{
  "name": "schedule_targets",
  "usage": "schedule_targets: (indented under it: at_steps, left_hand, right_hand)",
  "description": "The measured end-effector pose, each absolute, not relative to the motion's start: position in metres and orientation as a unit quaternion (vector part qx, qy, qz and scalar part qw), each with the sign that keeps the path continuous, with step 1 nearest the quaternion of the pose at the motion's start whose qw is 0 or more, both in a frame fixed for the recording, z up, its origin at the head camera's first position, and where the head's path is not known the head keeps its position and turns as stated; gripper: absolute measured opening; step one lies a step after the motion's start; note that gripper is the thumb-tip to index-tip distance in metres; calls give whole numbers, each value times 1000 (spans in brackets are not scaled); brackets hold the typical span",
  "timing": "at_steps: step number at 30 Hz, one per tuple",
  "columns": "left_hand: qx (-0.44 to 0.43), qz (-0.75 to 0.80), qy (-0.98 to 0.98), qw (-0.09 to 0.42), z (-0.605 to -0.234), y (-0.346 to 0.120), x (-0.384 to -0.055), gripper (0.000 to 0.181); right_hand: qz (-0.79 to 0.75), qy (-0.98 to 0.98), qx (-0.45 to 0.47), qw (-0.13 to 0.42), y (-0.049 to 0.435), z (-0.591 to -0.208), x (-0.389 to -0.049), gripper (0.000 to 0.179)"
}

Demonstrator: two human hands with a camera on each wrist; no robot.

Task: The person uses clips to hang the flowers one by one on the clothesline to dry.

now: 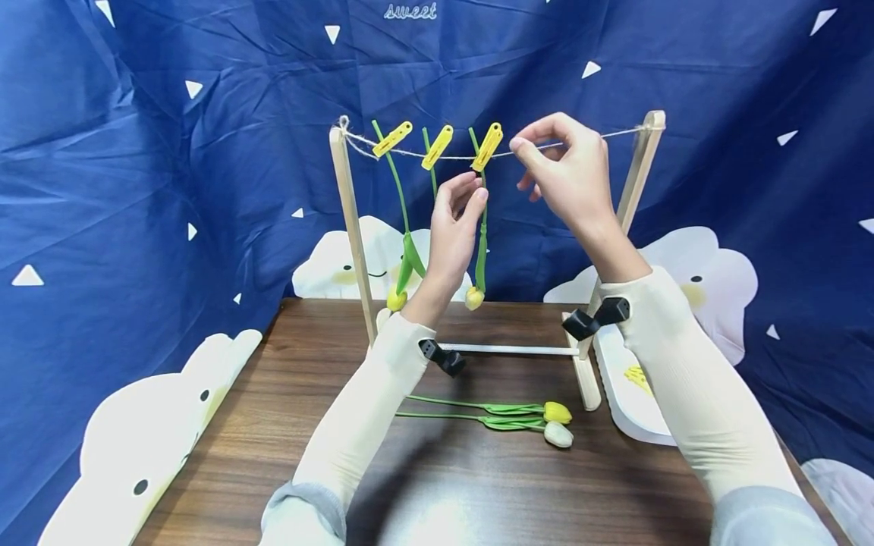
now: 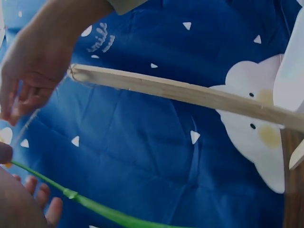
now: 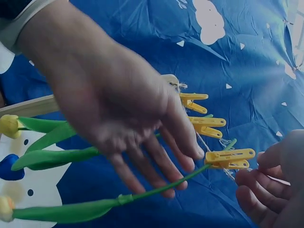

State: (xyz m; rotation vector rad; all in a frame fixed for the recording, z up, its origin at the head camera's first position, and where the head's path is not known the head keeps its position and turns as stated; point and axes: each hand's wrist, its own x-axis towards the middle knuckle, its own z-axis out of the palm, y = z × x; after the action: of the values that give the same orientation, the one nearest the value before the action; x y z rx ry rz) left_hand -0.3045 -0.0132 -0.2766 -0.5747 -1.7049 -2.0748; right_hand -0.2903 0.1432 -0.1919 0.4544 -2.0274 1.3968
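Observation:
Three tulips hang head-down from a string, each stem pinned by a yellow clothespin. The rightmost tulip has a pale yellow head; the leftmost tulip is yellow. My left hand covers much of the middle one. Its fingers are extended with the tips beside the rightmost stem, just under the clothespin. My right hand is raised to the right of that clothespin, fingers loosely bent and holding nothing. In the right wrist view a small gap separates its fingertips from the clothespin.
A wooden post and another wooden post carry the string, with a white rod between them low down. Below lie a yellow tulip and a white tulip on the table. Yellow clothespins sit in a white tray at right.

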Motion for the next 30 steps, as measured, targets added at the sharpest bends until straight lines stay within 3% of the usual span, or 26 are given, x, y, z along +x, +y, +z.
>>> schedule_targets:
  at_steps: [11, 22, 30]
  left_hand:
    - [-233, -636, -702, 219, -288, -44, -275, 38]
    - [-231, -612, -734, 185, -312, -71, -263, 28]
    - [-234, -583, -760, 167, -331, -91, -255, 19]
  right_hand:
    - [528, -777, 176, 295, 174, -218, -285, 16]
    - [491, -822, 146, 249, 216, -248, -277, 21]
    - [456, -859, 159, 170, 255, -285, -265, 19]
